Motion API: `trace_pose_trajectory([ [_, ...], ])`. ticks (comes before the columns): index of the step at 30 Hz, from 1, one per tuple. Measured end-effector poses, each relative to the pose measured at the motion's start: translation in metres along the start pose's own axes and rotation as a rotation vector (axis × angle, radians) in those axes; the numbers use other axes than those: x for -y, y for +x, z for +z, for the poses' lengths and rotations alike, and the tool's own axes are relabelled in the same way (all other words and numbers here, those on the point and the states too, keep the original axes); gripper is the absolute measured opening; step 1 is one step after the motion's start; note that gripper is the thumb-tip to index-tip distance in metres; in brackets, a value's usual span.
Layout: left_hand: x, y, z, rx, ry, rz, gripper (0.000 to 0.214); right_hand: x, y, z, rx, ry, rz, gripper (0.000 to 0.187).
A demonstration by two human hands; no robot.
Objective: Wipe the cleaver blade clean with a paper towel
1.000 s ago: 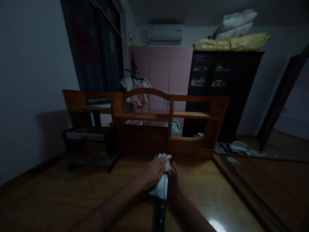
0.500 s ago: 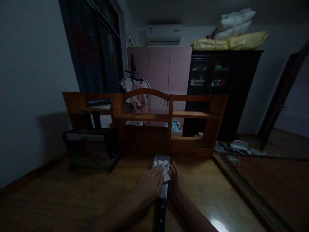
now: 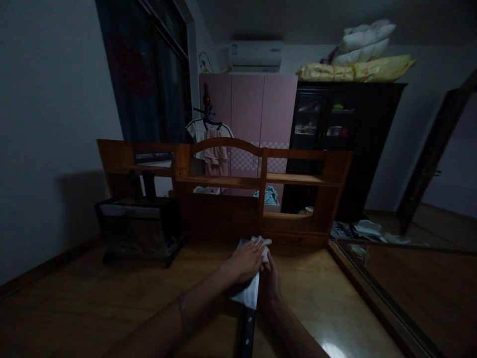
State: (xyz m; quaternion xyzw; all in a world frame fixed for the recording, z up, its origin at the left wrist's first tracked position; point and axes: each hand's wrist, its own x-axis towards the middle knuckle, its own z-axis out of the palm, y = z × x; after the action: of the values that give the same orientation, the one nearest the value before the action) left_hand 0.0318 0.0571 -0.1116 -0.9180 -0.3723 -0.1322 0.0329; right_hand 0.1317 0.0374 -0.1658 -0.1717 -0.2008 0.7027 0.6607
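In the head view, pressing a crumpled white cloth [image 3: 265, 251] onto the far part of a broad, silvery metal cleaver blade [image 3: 248, 294] with the left hand [image 3: 244, 264]. Laying the left fingers nearly straight and close together across the cloth, hiding the thumb; not being able to tell whether pinching the cloth or only pushing down on it. Wearing a thin, pale band [image 3: 184, 311] around the left wrist. Holding the right hand [image 3: 271, 283] just along the blade's right edge, bending the fingers slightly and meeting the right side of the cloth near the fingertips; not being able to tell whether gripping the blade edge or only resting against it. Pointing the black, riveted handle [image 3: 248, 329] back toward the body and the blade away, above the middle of a glossy, yellowish-brown wooden table [image 3: 328, 293]; not being able to tell whether flat against it. Facing a reddish-brown wooden shelf unit [image 3: 223, 181] with an arched top rail, across the table's far side. Having a black-framed box stand [image 3: 130, 231] with a see-through front and two black upright pieces on top to the left. Looking past the shelf unit at a pale pink three-door wardrobe [image 3: 246, 109], a white-and-pink hanging outfit [image 3: 214, 144] and a tall black cabinet [image 3: 376, 134] bearing shiny yellow bundles [image 3: 383, 68].
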Motion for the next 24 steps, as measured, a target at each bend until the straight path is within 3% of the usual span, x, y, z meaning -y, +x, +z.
trace_pose_trajectory([
  [8,0.000,-0.006,-0.002,0.011,0.020,0.005,0.051,0.000,-0.003,0.008,0.031,0.087,0.079,0.028],
  [17,0.016,-0.024,0.006,0.000,0.052,0.001,0.049,0.003,-0.004,0.007,-0.008,0.099,0.122,0.027],
  [20,0.015,-0.036,-0.005,-0.003,0.115,-0.064,0.048,0.005,-0.007,0.008,-0.071,0.062,0.163,0.024],
  [24,0.003,-0.048,-0.030,0.104,0.258,-0.089,0.038,0.007,-0.012,0.009,-0.091,0.013,0.179,0.023],
])
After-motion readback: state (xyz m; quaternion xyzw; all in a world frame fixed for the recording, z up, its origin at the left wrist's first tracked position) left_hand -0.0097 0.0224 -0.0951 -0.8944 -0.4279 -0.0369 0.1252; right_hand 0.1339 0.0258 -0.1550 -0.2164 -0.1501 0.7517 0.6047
